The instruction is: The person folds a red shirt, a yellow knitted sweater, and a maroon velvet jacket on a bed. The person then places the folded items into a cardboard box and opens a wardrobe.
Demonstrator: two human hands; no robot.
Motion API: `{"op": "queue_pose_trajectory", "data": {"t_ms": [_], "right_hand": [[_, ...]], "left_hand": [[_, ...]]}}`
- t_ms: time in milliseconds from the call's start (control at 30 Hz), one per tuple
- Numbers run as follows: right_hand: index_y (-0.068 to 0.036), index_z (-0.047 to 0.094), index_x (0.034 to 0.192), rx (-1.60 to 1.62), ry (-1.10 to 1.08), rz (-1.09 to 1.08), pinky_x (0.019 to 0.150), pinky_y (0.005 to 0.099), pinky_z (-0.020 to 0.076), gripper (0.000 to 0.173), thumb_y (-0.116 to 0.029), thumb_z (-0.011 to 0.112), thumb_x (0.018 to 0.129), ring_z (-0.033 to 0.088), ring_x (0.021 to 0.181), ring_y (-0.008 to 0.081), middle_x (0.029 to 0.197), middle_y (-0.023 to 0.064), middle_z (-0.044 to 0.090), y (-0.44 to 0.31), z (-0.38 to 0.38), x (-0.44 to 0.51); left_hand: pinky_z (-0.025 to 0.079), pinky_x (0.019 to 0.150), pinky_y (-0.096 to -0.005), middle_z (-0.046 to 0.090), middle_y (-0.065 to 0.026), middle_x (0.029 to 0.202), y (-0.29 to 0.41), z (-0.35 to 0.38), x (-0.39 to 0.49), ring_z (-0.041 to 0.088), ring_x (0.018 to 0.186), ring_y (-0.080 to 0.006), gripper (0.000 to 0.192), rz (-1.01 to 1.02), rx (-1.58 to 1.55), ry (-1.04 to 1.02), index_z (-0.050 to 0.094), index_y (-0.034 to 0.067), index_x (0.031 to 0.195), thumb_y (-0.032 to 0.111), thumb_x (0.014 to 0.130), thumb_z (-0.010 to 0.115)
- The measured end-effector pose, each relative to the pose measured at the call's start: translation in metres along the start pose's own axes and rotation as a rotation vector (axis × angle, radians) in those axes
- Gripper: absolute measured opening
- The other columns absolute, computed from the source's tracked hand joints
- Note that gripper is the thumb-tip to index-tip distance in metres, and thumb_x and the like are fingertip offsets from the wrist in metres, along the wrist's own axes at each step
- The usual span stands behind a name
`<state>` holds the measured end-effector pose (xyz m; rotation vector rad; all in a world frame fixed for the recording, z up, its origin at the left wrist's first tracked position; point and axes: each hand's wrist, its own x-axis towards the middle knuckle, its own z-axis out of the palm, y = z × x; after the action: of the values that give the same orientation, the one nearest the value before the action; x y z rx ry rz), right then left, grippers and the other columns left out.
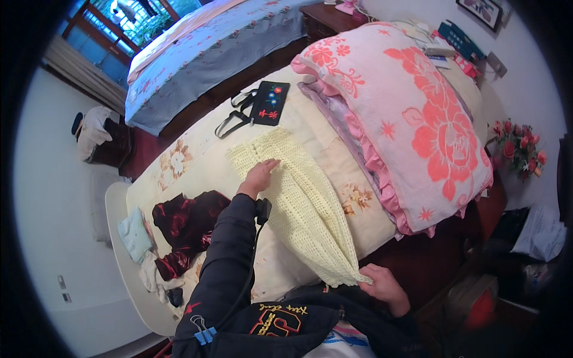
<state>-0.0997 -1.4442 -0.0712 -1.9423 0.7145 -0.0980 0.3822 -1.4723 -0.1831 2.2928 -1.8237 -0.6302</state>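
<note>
A pale yellow openwork crocheted or knitted piece [304,201] lies lengthwise across the floral cream bedsheet [210,156]. Its far end spreads flat, while the near end narrows into gathered folds. My left hand [259,176] rests on the upper left part of the piece, fingers stretched out over the knit. At the near corner, by the bed's edge, my right hand [382,286] pinches the fabric between thumb and fingers and pulls it into a point. Just beyond the far end lies a flat black bag [271,103] with embroidered flowers, red characters and dark straps.
A pink flowered pillow or folded blanket [385,112] covers the bed's right side. Left of my arm lie a dark red velvet garment [192,219], a light blue cloth [135,235] and a white cloth [154,277]. Another bed [215,62] stands beyond; artificial flowers [519,150] are at right.
</note>
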Motion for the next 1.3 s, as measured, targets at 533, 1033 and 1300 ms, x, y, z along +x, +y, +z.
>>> {"op": "queue_pose_trajectory", "data": {"t_ms": [533, 1033, 1300], "right_hand": [[0.000, 0.061, 0.090, 0.312, 0.244, 0.418, 0.067, 0.0335, 0.0482, 0.020, -0.010, 0.066, 0.073, 0.062, 0.074, 0.0263, 0.080, 0.0165, 0.061, 0.060, 0.006, -0.012], [-0.001, 0.061, 0.096, 0.359, 0.423, 0.546, 0.067, 0.0301, 0.0487, 0.024, -0.012, 0.067, 0.076, 0.060, 0.074, 0.0125, 0.079, 0.0103, 0.065, 0.092, 0.005, -0.022], [0.000, 0.061, 0.098, 0.448, 0.514, 0.430, 0.066, 0.0237, 0.0450, 0.021, -0.003, 0.062, 0.077, 0.053, 0.073, 0.0075, 0.079, -0.0005, 0.059, 0.073, -0.037, -0.016]], "left_hand": [[0.050, 0.077, -0.0371, 0.060, -0.0115, 0.093, 0.055, -0.020, 0.104, 0.060, 0.089, -0.0310, 0.027, 0.286, -0.133, -0.049, 0.067, 0.010, 0.094, 0.010, 0.067, 0.067], [0.008, 0.109, -0.0625, 0.056, -0.0050, 0.126, 0.033, -0.027, 0.123, 0.049, 0.119, -0.0255, 0.076, -0.017, 0.392, -0.352, 0.052, 0.023, 0.128, 0.044, 0.059, 0.075], [0.050, 0.074, -0.0391, 0.065, -0.0193, 0.090, 0.009, -0.091, 0.008, 0.062, 0.085, -0.0357, 0.047, -0.055, 0.054, -0.309, 0.067, 0.005, 0.097, 0.044, 0.072, 0.066]]}}
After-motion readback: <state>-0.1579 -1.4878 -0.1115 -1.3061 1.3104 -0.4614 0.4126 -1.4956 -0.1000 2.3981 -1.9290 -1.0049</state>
